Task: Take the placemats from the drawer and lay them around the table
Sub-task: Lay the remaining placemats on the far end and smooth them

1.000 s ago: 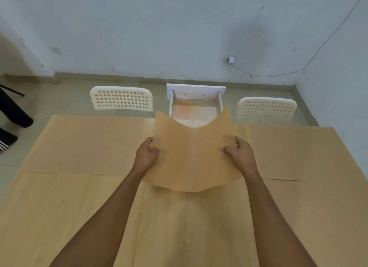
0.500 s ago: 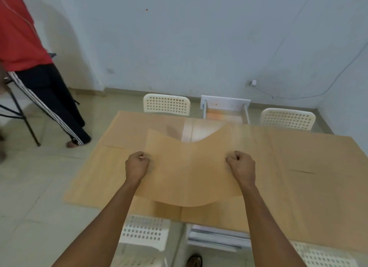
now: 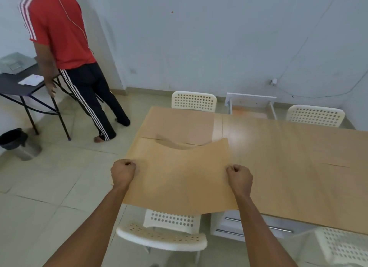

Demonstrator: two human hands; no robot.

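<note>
I hold a tan placemat [image 3: 179,175] by its two side edges, above the near left corner of the wooden table [image 3: 245,139]. My left hand [image 3: 123,172] grips its left edge and my right hand [image 3: 240,177] grips its right edge, both as closed fists. The mat sags in the middle and its near edge overhangs the table. Another placemat [image 3: 179,123] lies flat at the far left corner, and one [image 3: 310,145] lies on the right side. The open white drawer [image 3: 250,105] stands beyond the far edge.
White perforated chairs stand at the far side [image 3: 194,101] [image 3: 315,115] and at the near side [image 3: 165,233] [image 3: 342,246]. A person in a red shirt [image 3: 59,33] stands at left by a black folding table [image 3: 18,85]. A bin [image 3: 18,145] sits on the tiled floor.
I have stepped back and to the left with the placemat, carrying it from the table's middle toward the near left corner. My grip on both edges is unchanged.
</note>
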